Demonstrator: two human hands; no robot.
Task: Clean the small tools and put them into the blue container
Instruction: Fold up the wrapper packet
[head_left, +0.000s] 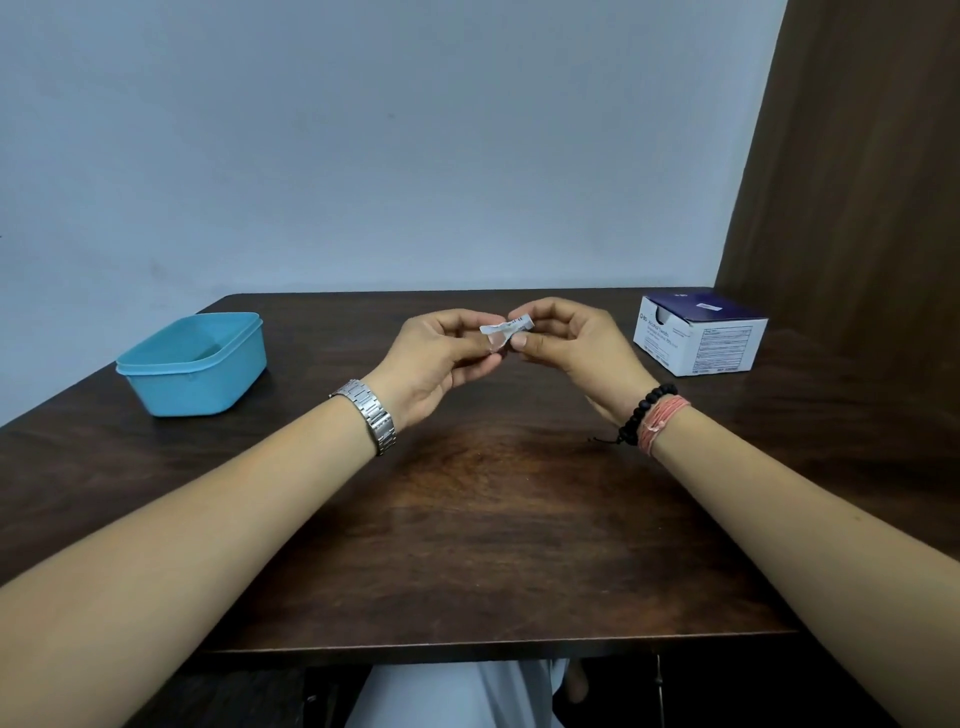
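Above the middle of the dark wooden table (493, 519), both my hands hold a small white swab packet (506, 328). My left hand (441, 358) pinches its left end and my right hand (566, 348) pinches its right end. The packet looks crumpled or partly torn between my fingertips. An open blue container (192, 364) stands on the table at the far left, and it appears to hold nothing. No small tool is visible on the table.
A blue and white box of alcohol swabs (698, 335) sits at the table's far right, next to a brown wooden panel (857, 208). A pale wall rises behind the table.
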